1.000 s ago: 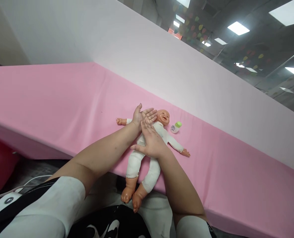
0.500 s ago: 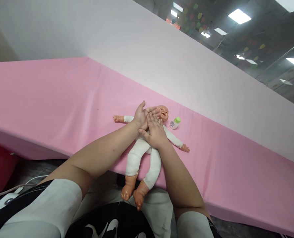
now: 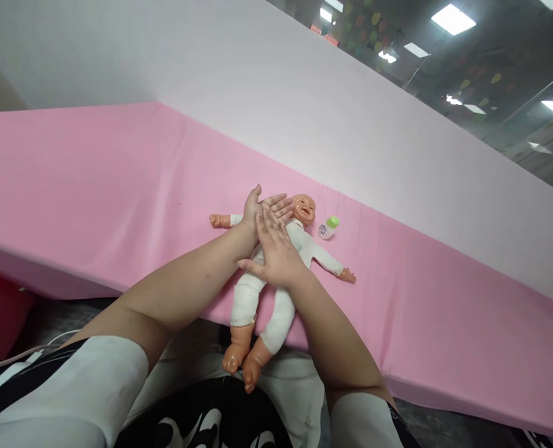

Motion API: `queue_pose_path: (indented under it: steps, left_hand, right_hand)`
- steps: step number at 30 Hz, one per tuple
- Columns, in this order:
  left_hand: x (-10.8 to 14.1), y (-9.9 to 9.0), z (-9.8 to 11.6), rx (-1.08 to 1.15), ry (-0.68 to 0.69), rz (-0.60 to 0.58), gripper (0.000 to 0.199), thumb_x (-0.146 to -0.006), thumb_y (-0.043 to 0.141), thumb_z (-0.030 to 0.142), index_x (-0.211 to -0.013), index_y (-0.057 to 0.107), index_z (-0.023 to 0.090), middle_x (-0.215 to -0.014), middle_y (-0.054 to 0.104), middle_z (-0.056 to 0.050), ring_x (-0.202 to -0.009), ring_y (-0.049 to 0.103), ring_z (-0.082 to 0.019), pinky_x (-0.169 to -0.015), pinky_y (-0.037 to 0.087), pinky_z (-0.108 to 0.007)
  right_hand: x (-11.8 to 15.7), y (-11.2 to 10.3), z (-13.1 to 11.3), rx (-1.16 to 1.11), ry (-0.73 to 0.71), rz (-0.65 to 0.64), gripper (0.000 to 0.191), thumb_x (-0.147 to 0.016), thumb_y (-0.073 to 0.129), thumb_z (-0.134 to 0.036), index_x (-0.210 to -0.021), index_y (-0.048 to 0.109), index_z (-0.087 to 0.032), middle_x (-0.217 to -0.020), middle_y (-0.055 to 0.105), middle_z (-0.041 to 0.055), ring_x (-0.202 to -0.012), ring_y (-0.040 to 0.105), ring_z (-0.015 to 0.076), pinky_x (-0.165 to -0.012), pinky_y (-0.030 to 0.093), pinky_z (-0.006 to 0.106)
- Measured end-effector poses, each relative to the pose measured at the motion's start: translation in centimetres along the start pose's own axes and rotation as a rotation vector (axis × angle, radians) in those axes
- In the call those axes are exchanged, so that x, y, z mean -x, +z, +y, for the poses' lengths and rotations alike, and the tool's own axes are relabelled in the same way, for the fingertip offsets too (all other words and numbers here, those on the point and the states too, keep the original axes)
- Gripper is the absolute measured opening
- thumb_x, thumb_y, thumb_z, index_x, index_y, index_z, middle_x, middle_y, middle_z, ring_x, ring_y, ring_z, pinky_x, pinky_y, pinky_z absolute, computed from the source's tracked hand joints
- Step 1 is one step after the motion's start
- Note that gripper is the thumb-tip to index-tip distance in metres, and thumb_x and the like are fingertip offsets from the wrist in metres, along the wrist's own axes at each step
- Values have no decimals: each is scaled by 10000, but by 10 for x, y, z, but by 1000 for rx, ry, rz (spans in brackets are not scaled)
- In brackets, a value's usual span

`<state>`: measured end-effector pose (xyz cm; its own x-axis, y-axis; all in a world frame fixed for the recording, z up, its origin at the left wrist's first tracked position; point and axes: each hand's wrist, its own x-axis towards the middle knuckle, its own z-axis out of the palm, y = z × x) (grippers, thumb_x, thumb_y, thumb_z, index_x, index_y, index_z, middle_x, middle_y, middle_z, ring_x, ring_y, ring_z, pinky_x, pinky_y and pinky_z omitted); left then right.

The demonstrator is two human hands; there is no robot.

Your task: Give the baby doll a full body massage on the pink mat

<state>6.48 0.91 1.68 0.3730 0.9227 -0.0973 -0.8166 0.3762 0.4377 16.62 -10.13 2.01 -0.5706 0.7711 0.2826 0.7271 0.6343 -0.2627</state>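
Note:
A baby doll [image 3: 299, 236] in a white cloth body lies on its back, head away from me and feet over the front edge. Above its chest my left hand [image 3: 268, 208] is turned palm up, fingers stretched out and thumb raised. My right hand [image 3: 279, 252] lies palm down with its fingertips across the left palm, fingers extended and thumb apart. Neither hand grips anything. Part of the doll's torso and one of its upper arms are hidden behind my hands and forearm. Right of the doll's head is a small white bottle [image 3: 327, 230] with a green cap.
The doll and bottle rest on a long pink padded surface [image 3: 426, 305]. A pale wall [image 3: 276, 106] rises along its far side, with glass above it on the right. At lower left are a red block [image 3: 0, 311] and a cable [image 3: 19, 358].
My right hand has slid back toward me and left across the left palm, uncovering more of the doll's chest. The left hand has shifted slightly left. The bottle stays by the doll's head.

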Motion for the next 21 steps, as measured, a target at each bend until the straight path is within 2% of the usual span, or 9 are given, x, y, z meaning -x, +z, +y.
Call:
queue_pose_path:
  steps: [5,7,9,11,13,16,19,21]
  left_hand:
    - [12,13,-15,-62,-89,-47,719,-999,422,712,-1343,638,120,-1189,768,-217,-1186,730,-379,-1036,570,-530]
    - [13,14,-16,-63,-70,-53,699,-1004,430,701,-1334,635,120,-1167,774,-208,-1153,741,-381,-1030,569,-555]
    - [10,12,-15,-77,-26,-43,691,-1004,445,684,-1332,631,106,-1130,780,-203,-1113,751,-374,-1016,574,-559]
    - [3,8,-13,-131,19,-6,653,-1005,470,651,-1294,653,96,-1059,786,-188,-1077,756,-350,-1002,581,-516]
    - [-5,2,-13,-234,73,57,565,-1006,497,602,-1183,702,106,-971,783,-166,-1036,755,-315,-981,581,-447]
    - [-13,-8,-16,-451,190,122,413,-1003,537,511,-959,733,150,-923,774,-140,-978,743,-272,-947,565,-380]
    - [-12,-23,-20,-782,357,88,297,-961,623,425,-776,701,207,-876,751,-95,-1014,713,-274,-986,542,-369]
    - [-7,-35,-20,-1080,430,-39,259,-913,713,405,-711,685,246,-849,728,-78,-1158,662,-303,-1093,494,-372]
  right_hand:
    - [-4,-3,19,44,120,33,1078,-965,569,-742,-1733,41,-199,-1801,110,143,-1683,44,353,-1343,27,627]
    - [-5,-5,29,77,155,34,1044,-968,565,-737,-1730,111,-185,-1796,121,154,-1681,63,365,-1330,1,651]
    - [-5,-8,38,84,176,27,948,-992,549,-703,-1714,218,-187,-1787,176,151,-1676,116,358,-1331,29,647]
    - [-4,-8,46,59,174,24,827,-1008,558,-650,-1668,367,-189,-1751,305,147,-1654,230,342,-1336,118,613]
    - [-3,-6,52,15,164,56,680,-1003,602,-586,-1557,549,-196,-1638,515,136,-1575,414,319,-1327,216,569]
    - [-3,0,60,-88,151,171,402,-995,619,-460,-1307,743,-237,-1351,759,75,-1316,673,261,-1275,367,494]
    - [3,6,65,-169,221,341,323,-994,546,-368,-1167,784,-236,-1198,812,50,-1121,751,226,-1106,550,411]
    - [13,9,68,-176,278,434,332,-991,512,-351,-1119,792,-226,-1138,821,59,-1057,763,229,-1012,603,391]
